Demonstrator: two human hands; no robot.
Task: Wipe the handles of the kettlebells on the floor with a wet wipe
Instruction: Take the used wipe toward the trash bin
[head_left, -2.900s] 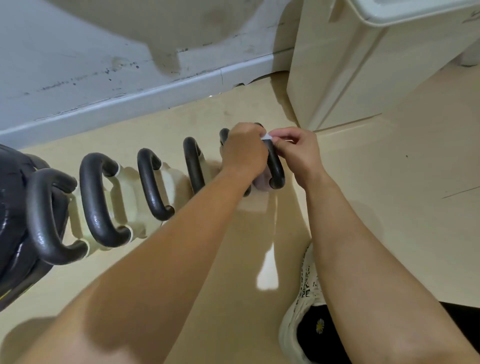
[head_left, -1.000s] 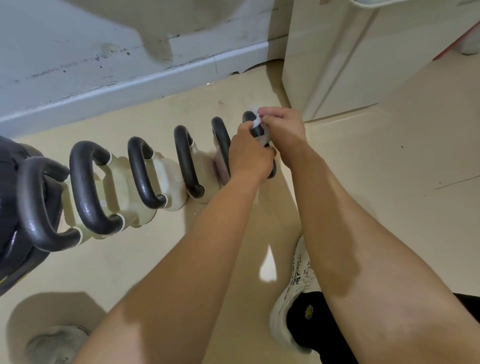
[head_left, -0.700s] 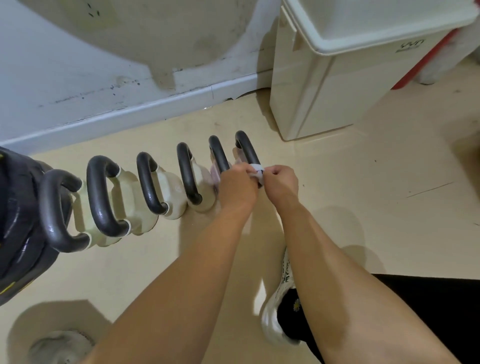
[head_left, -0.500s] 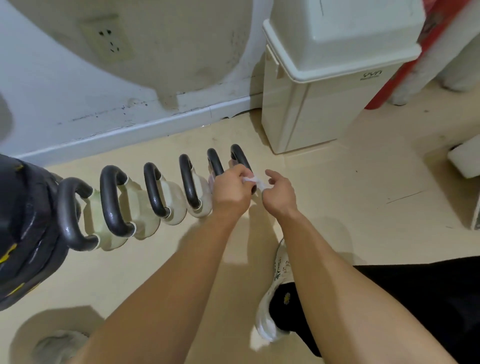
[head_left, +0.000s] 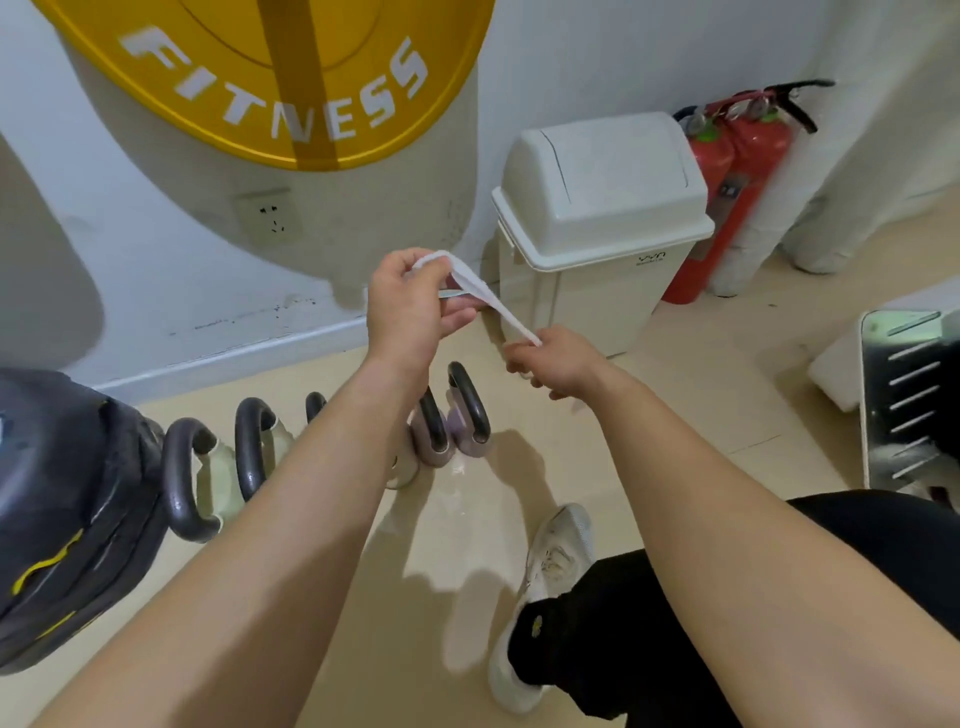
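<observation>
A row of kettlebells (head_left: 249, 447) with dark handles stands on the floor along the wall; the two at the right end (head_left: 467, 410) are purple, and my left forearm hides part of the row. Both hands are raised well above them. My left hand (head_left: 410, 306) pinches one end of a white wet wipe (head_left: 483, 296). My right hand (head_left: 558, 358) pinches the other end, lower and to the right. The wipe is stretched into a twisted strip between them.
A cream bin (head_left: 597, 228) with a swing lid stands against the wall just behind the hands. Red fire extinguishers (head_left: 737, 171) are beside it. Stacked black weight plates (head_left: 57, 514) sit at the left. My white shoe (head_left: 545, 587) rests on the floor below.
Both hands have lifted off the rightmost kettlebell handle and risen, pulling the wipe out taut between them. The view has tilted up, showing the bin, wall sign and extinguishers.
</observation>
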